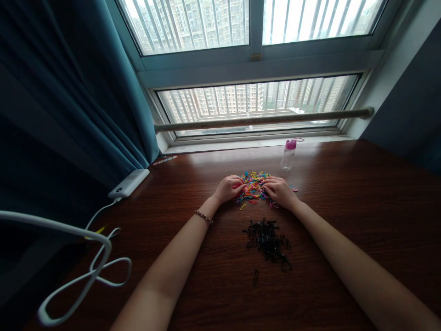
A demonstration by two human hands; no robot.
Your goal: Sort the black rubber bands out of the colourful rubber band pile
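Black hair ties point(268, 240) lie heaped nearest me on the wooden table point(361, 202). Beyond, my left hand point(228, 188) and right hand point(279, 191) rest half-curled, fingertips in the coloured ties point(254, 185); I cannot tell whether either grips any.

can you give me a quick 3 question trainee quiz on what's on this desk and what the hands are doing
1. True or false: both hands rest on the pile of multicoloured small elastic bands.
2. Which lies nearer the person: A) the coloured pile, B) the pile of black elastic bands, C) the clear bottle with a pink cap?
3. What white device lies at the desk's left edge by the teal curtain?

Key
1. True: the left hand and right hand touch it from either side.
2. B.
3. A white power bank with a cable plugged in, on the wooden desk.
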